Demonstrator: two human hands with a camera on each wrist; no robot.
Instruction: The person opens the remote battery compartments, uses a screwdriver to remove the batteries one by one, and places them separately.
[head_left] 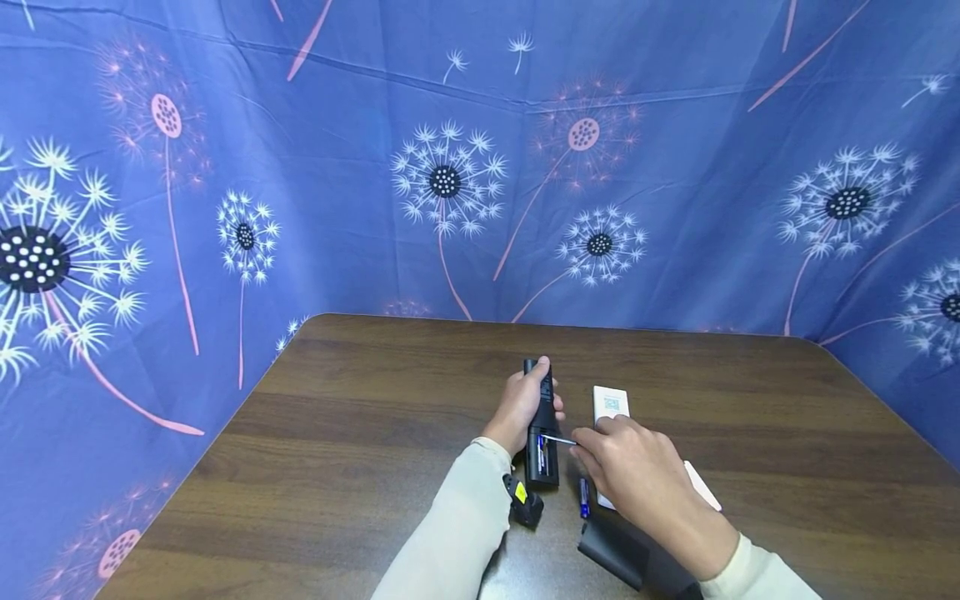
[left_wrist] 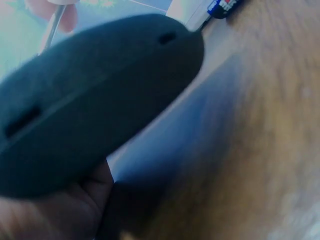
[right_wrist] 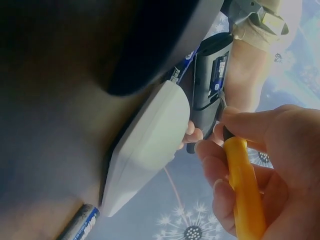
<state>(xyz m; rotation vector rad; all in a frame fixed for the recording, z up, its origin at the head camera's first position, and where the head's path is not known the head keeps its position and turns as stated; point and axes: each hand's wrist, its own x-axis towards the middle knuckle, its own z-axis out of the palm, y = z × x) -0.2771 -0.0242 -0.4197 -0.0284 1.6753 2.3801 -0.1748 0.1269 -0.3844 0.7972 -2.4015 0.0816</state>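
My left hand [head_left: 517, 406] grips a black remote control [head_left: 542, 473], thumb on its far end. The remote's battery compartment is uncovered, and a blue battery [right_wrist: 218, 74] lies inside. In my right hand [head_left: 633, 467] is a screwdriver [right_wrist: 245, 192] with a yellow handle, pinched near the shaft by thumb and fingers. Its metal shaft [head_left: 561, 439] reaches across to the compartment, with the tip right at the battery's end. The left wrist view shows mostly the remote's rounded dark end [left_wrist: 100, 105], which hides the compartment there.
A loose blue battery [head_left: 584, 497] lies right of the remote. Beside it is a white, flat item with a QR code [head_left: 611, 403], partly hidden by my right hand. A black curved piece [head_left: 613, 550] sits nearer me; a white piece [head_left: 702, 486] shows beyond my right wrist. Another battery [right_wrist: 80, 224] lies farther off.
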